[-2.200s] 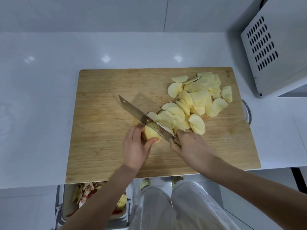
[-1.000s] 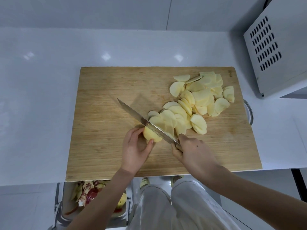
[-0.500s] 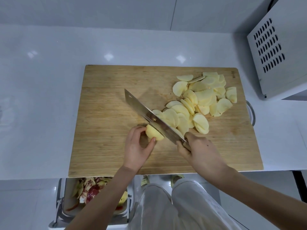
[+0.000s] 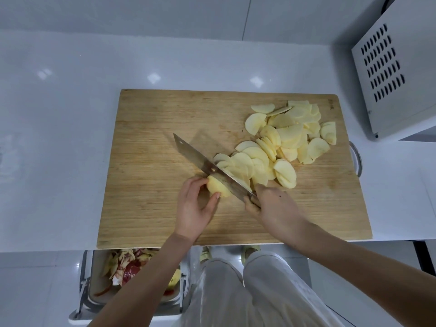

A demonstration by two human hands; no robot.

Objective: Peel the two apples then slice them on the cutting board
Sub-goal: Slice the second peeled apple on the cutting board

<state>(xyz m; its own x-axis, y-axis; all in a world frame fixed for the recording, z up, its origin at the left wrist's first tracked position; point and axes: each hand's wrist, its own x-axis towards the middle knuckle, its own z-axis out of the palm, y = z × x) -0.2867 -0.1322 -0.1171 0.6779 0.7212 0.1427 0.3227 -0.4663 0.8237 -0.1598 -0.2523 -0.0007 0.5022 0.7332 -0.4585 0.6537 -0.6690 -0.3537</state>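
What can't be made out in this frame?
Head view:
Knife handle: covered by the right grip.
Apple piece remaining size: hidden by the left grip and knife blade.
Peel bin contents: partly behind forearm and counter.
Vented white appliance: cut off by right frame edge.

Bare forearms; loose, creased white fabric trousers at the near edge; pale yellow-green shoes just beyond.

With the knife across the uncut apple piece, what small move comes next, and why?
Probably press the knife down through the apple piece: the blade lies across it, the left hand steadies it, the right hand grips the handle.
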